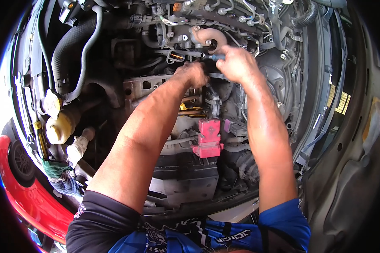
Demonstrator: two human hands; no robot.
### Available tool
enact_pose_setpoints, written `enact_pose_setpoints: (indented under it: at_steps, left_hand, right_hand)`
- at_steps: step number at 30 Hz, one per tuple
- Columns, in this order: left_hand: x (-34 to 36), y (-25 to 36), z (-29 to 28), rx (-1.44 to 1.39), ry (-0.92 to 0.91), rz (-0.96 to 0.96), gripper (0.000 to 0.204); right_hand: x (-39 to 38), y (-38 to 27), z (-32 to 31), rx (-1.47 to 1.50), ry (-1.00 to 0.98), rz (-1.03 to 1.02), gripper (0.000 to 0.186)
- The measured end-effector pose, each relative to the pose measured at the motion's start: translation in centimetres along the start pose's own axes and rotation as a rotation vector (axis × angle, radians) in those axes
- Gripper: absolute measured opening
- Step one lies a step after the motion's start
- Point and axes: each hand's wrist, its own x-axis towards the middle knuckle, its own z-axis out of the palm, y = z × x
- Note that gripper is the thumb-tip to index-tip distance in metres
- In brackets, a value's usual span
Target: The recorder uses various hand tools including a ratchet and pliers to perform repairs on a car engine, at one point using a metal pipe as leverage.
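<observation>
While the right hand (237, 64) pinches a blue-grey handle (216, 57), the left hand (193, 74) curls, its grasp too hidden to tell.

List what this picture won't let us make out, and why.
In the head view:
Left hand: fingertips and anything they hold, hidden by the hand itself.
Blue-grey tool: the gripped part, covered by the right hand.
Battery: left end, behind the left arm.
Red car: partly cut off by the dark rim.

Beyond the plastic cover (209, 138), the left hand (193, 75) is beside the right hand (237, 64), a hose (71, 48) further left.
</observation>
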Motion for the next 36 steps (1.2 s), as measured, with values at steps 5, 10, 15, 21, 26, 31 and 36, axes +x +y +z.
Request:
enact_pose_setpoints:
  at_steps: [5, 10, 15, 21, 26, 31, 36]
  left_hand:
    - [0.5, -0.2, -0.1, 0.039, -0.045, 0.008, 0.056]
    - [-0.2, -0.4, -0.4, 0.077, -0.018, -0.011, 0.056]
    - [0.4, 0.3, 1.1, 0.084, -0.01, 0.071, 0.057]
    - [-1.7, -1.1, 0.9, 0.115, 0.054, 0.219, 0.062]
    - [-6.2, -2.1, 0.2, 0.195, 0.123, 0.304, 0.063]
    - [-14.0, -2.3, -2.2, 0.137, 0.171, 0.223, 0.059]
    - [-21.4, -1.2, -5.1, 0.087, 0.217, 0.276, 0.059]
  right_hand:
    - [-4.7, -0.1, 4.2, -0.188, -0.029, -0.056, 0.027]
    - [-3.2, -0.6, 2.9, -0.214, -0.081, -0.083, 0.03]
    - [2.3, 0.1, -0.6, -0.048, 0.126, 0.078, 0.031]
    - [-0.5, -0.2, 0.2, 0.013, 0.056, -0.001, 0.03]
    - [-2.6, -1.3, 0.4, 0.121, 0.177, -0.128, 0.031]
    - [-6.0, -3.0, -0.2, 0.119, 0.283, 0.188, 0.038]
    - [-11.6, -2.9, -1.0, 0.293, 0.523, 0.297, 0.044]
